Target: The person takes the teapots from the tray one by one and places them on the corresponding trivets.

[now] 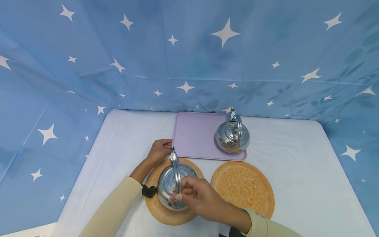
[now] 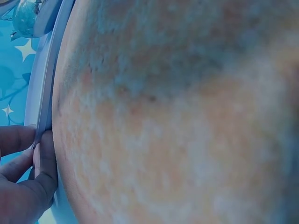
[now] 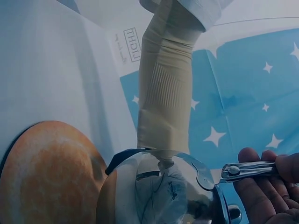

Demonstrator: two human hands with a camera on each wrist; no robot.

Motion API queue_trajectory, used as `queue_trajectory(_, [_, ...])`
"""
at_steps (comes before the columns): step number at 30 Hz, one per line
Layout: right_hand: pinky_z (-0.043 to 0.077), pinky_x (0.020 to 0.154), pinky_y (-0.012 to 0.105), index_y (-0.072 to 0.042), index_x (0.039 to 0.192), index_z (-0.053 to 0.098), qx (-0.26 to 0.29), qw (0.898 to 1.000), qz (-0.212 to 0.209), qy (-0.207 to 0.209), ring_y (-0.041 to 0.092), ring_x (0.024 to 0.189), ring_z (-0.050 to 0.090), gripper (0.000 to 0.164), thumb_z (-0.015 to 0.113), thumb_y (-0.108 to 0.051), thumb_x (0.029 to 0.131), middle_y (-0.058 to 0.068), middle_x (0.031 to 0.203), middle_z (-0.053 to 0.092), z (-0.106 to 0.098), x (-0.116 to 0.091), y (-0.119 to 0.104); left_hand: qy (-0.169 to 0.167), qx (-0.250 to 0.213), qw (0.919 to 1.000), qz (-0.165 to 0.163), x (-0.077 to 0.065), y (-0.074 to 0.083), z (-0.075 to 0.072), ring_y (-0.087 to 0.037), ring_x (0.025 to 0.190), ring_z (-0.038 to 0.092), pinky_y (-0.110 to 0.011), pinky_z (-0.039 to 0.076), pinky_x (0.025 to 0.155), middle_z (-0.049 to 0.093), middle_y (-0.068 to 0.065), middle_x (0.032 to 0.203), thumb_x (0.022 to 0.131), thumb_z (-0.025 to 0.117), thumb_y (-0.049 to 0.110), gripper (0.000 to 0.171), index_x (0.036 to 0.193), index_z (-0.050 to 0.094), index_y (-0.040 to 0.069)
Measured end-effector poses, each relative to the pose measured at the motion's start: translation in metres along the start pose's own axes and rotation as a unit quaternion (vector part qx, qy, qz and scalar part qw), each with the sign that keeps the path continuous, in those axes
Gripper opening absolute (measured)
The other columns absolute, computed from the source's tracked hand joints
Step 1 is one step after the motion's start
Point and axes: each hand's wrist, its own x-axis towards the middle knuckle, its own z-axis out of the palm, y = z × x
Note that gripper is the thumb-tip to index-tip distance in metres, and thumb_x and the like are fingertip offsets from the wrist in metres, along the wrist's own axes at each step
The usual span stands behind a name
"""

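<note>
My right hand [image 1: 202, 197] grips the arched handle of a shiny metal kettle [image 1: 166, 186]. In the head view that kettle overlaps the left round mat [image 1: 154, 210], its spout pointing away from me. The right wrist view shows the thumb and fingers around the handle [image 3: 250, 170]. At the lower left corner of a lilac tray [image 1: 195, 135], my left hand [image 1: 160, 150] pinches the rim between thumb and fingers, as the left wrist view shows. A second metal kettle [image 1: 231, 144] stands on the tray's right side, its spout also pointing away.
A second round mat [image 1: 242, 187], orange with a bread-like print, lies to the right of the first. White cloth [image 1: 302, 171] covers the table. Behind it hangs a blue curtain [image 1: 201, 56] with white stars.
</note>
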Motion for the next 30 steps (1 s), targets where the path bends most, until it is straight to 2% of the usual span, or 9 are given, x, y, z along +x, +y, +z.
queue_trajectory(8, [0.053,0.08,0.049,0.009,0.107,0.053,-0.007,1.0,-0.003,0.002,0.034,0.095,0.068,0.011,0.052,0.005,0.097,0.024,0.1,0.067,0.002,0.0,0.009,0.005,0.012,0.9999,0.001,0.0,0.0,0.0,-0.027,0.099,0.062,-0.026,0.053,0.081,0.064,-0.018,0.109,0.085,0.063,-0.006,0.043,0.127,0.057,-0.01])
queue_trajectory(14, [0.054,0.08,0.047,0.009,0.107,0.053,-0.016,1.0,-0.006,0.002,0.037,0.095,0.067,0.011,0.053,0.004,0.097,0.023,0.1,0.068,0.005,-0.002,0.016,0.0,-0.004,1.0,-0.001,-0.001,0.0,0.0,-0.027,0.1,0.063,-0.027,0.053,0.082,0.063,-0.019,0.109,0.086,0.066,-0.006,0.044,0.128,0.055,-0.011])
queue_trajectory(20, [0.056,0.078,0.045,0.007,0.107,0.055,-0.04,0.999,0.007,0.011,0.033,0.094,0.068,0.011,0.053,0.004,0.097,0.02,0.1,0.069,0.006,-0.006,0.022,-0.001,0.002,1.0,-0.007,0.0,0.0,0.0,-0.025,0.098,0.064,-0.025,0.053,0.079,0.063,-0.017,0.108,0.085,0.065,-0.006,0.045,0.129,0.055,-0.011])
queue_trajectory(24, [0.057,0.076,0.043,0.005,0.107,0.055,-0.059,0.998,0.001,0.014,0.028,0.093,0.069,0.011,0.053,0.005,0.096,0.018,0.1,0.07,0.005,-0.007,0.025,-0.001,0.008,1.0,-0.005,-0.001,0.001,0.0,-0.025,0.097,0.064,-0.025,0.053,0.078,0.064,-0.018,0.108,0.085,0.065,-0.008,0.044,0.128,0.056,-0.011])
queue_trajectory(30, [0.055,0.08,0.045,0.007,0.106,0.053,-0.039,0.999,0.006,0.013,0.032,0.095,0.068,0.009,0.052,0.002,0.098,0.021,0.1,0.069,0.005,-0.006,0.034,-0.003,0.001,1.0,-0.005,0.0,0.001,0.0,-0.026,0.098,0.064,-0.027,0.053,0.08,0.063,-0.019,0.108,0.085,0.066,-0.007,0.046,0.129,0.055,-0.011])
